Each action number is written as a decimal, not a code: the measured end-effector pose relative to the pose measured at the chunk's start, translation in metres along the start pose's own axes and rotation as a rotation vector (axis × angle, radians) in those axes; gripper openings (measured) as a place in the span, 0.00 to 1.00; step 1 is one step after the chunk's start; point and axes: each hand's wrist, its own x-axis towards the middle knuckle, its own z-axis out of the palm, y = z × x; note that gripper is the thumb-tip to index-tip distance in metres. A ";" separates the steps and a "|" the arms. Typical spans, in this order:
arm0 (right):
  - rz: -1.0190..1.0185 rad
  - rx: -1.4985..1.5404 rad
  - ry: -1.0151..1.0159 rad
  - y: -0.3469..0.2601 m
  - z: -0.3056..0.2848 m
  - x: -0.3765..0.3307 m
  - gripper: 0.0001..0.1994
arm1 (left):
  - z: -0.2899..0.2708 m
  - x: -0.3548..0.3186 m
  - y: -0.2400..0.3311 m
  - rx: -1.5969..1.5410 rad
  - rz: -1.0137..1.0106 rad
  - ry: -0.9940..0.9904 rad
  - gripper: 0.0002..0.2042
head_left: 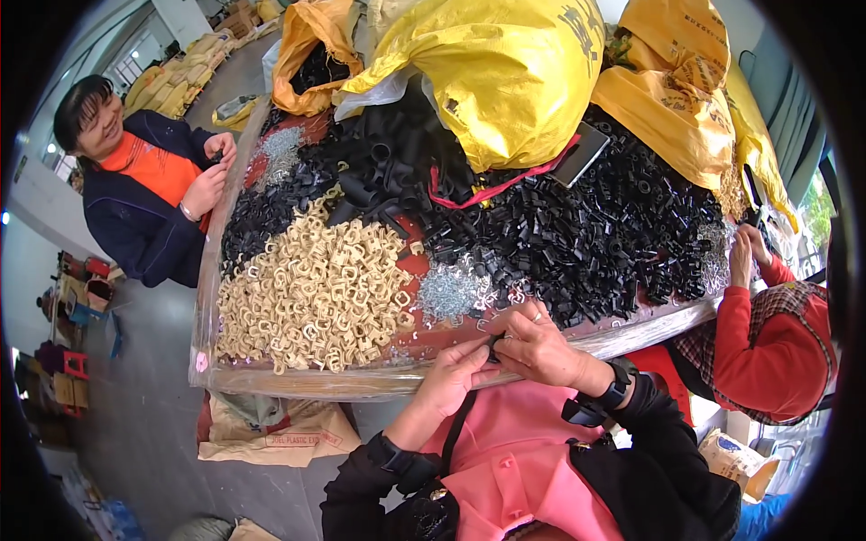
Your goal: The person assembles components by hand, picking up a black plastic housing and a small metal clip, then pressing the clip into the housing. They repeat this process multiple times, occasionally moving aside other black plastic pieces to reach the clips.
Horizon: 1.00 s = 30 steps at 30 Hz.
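**A:** Look at your hands. Your left hand and your right hand meet at the near edge of the table, about six o'clock from the heaps. Both are closed, fingertips pinched together on one small black plastic part, which sits between them just above the table's rim. You hold it that close to your chest so both sets of fingertips can work on it and you can see it.

**B:** Is the part one piece or two?

**A:** Too small to tell here. Your fingers cover most of it.

**B:** And the stock on the table?

**A:** Sorted by kind so you can reach each without digging. The cream plastic clips lie at about ten o'clock from your hands. The small metal springs are a shiny heap at twelve o'clock, nearest to you. The black plastic parts spread from twelve round to two o'clock. Larger black tubes lie farther back, under the yellow sacks, which slump over the far side and spill stock downward onto the table.

**B:** Other people?

**A:** One person in a dark jacket stands at ten o'clock, hands together on something small. Another in a red sleeve is at three o'clock, reaching to the black heap's edge.
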 end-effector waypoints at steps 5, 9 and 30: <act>0.056 0.053 -0.060 0.002 0.004 0.003 0.06 | -0.002 0.000 -0.002 0.088 -0.046 0.042 0.13; 0.102 0.076 -0.119 0.004 0.006 0.003 0.06 | -0.009 0.000 -0.006 0.088 -0.087 0.018 0.12; 0.264 -0.198 -0.173 0.054 0.056 -0.020 0.09 | -0.042 0.002 -0.002 -0.293 -0.006 0.078 0.08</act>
